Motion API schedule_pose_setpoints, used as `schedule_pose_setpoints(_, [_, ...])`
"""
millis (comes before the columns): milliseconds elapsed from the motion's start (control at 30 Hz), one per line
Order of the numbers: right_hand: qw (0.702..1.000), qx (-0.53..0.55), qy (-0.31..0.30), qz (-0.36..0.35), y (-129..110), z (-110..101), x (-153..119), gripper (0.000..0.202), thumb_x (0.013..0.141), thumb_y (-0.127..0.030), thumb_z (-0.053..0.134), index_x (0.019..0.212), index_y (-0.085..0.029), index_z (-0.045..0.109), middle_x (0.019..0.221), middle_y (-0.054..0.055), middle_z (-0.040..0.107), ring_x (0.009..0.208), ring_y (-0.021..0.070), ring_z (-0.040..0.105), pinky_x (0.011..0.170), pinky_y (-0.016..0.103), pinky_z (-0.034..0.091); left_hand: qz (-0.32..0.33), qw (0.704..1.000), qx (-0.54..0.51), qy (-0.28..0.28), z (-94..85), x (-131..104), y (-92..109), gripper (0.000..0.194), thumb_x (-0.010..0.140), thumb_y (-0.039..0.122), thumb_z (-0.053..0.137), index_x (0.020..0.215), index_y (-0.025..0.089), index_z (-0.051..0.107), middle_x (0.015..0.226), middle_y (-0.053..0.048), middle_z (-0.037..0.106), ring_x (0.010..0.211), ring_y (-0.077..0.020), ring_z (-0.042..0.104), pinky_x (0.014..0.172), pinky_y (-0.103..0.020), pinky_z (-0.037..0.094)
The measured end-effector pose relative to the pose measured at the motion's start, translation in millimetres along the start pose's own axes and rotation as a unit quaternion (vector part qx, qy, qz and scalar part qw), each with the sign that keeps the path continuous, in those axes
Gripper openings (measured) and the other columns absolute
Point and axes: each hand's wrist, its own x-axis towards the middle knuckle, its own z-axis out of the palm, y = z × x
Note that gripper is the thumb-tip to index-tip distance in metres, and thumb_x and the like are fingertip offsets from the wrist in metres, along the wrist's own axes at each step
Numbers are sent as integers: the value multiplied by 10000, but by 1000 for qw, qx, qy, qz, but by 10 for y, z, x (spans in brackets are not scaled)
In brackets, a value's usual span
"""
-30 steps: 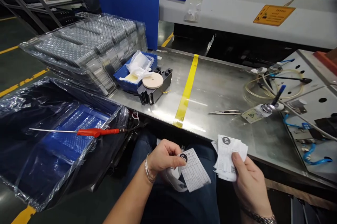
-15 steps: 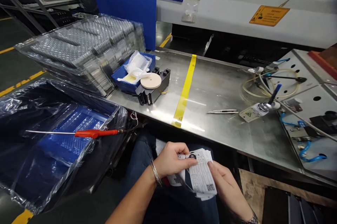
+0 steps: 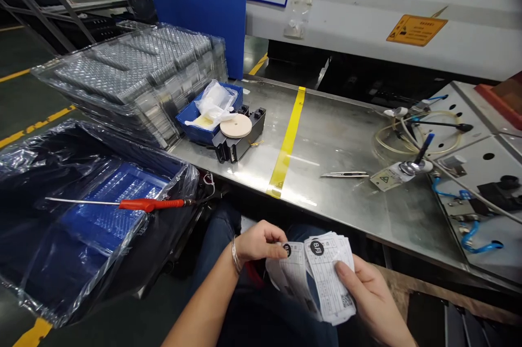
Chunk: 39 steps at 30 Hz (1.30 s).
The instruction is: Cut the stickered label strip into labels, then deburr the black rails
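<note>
Over my lap, my left hand (image 3: pixel 263 242) pinches the top of a printed white label (image 3: pixel 294 262) that bears a black round mark. My right hand (image 3: pixel 362 287) grips a fanned stack of similar labels (image 3: pixel 328 276), its thumb lying on the front one. A black "8" mark and a small square code show on that front label. The pinched label hangs beside the stack and partly overlaps it at its lower end; whether the two are joined I cannot tell. Fingers behind the paper are hidden.
Ahead is a metal bench (image 3: pixel 322 140) with a yellow tape strip (image 3: pixel 287 143), a craft knife (image 3: pixel 345 175) and a blue bin (image 3: pixel 196 132). Clear plastic trays (image 3: pixel 134 64) are stacked at left, above a bag-lined container (image 3: pixel 36 260) crossed by a red-handled tool (image 3: pixel 150 205).
My right hand has moved right and slightly down with the stack. My left hand has shifted slightly left, and the gap between its label and the stack has widened, uncovering both black marks.
</note>
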Motion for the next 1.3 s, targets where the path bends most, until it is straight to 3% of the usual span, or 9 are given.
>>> schedule_pose_setpoints(133, [996,39,78,2,41,-83,33,350,734,-465,659,930,-179,705,771,83,708,651,213,638,530,280,508,-2,999,-36,33,37,-86,-12,504,455,547,790,517,103,559,466,36,467,437,-38,361,424,-183,266])
schedule_pose_setpoints(300, [971,93,216,-33,79,-158,143,381,727,-465,669,997,-197,672,867,83,712,664,212,643,532,289,517,19,996,-78,50,16,-223,38,534,450,574,778,460,124,491,414,37,432,391,-42,349,391,-195,238])
schedule_pose_setpoints(367, [979,45,196,-32,65,-123,175,379,736,-463,664,992,-184,672,841,78,709,636,195,627,537,284,512,24,995,-84,37,22,-251,79,549,429,583,780,443,123,481,421,23,448,392,-48,361,391,-202,238])
schedule_pose_setpoints(467, [995,-55,80,-38,4,27,184,359,747,-484,639,887,-159,703,753,73,695,595,180,590,534,280,494,15,998,-58,18,87,-233,159,505,461,542,785,492,109,528,486,9,493,441,-55,393,414,-199,268])
schedule_pose_setpoints(600, [995,-55,-46,-72,-60,220,153,373,755,-510,611,865,-166,703,717,63,670,600,172,567,564,286,484,5,995,61,75,195,-141,213,372,614,448,713,582,113,555,542,26,499,492,-56,411,435,-176,305])
schedule_pose_setpoints(733, [998,-14,-47,-42,-39,237,145,377,791,-518,570,866,-170,693,693,50,645,585,139,512,527,245,439,6,984,127,124,239,-97,198,324,663,411,666,589,121,542,549,30,498,508,-63,414,435,-173,300])
schedule_pose_setpoints(1000, [998,-5,-55,4,-53,182,143,430,826,-533,515,863,-144,692,684,52,624,578,126,485,516,235,407,32,975,187,117,257,-108,214,290,687,363,658,566,121,553,540,37,482,508,-60,396,447,-181,290])
schedule_pose_setpoints(1167, [996,-11,-77,35,-116,142,86,347,815,-475,567,894,-160,691,717,48,643,624,147,552,558,250,444,25,990,85,109,213,-92,135,299,636,370,717,630,114,560,585,28,512,551,-70,424,495,-190,327])
schedule_pose_setpoints(1300, [995,-40,-91,25,-134,86,56,366,829,-479,543,931,-157,685,700,52,646,618,155,565,541,251,453,34,997,17,62,132,-48,51,449,558,498,757,684,107,577,615,20,523,570,-67,432,527,-196,344])
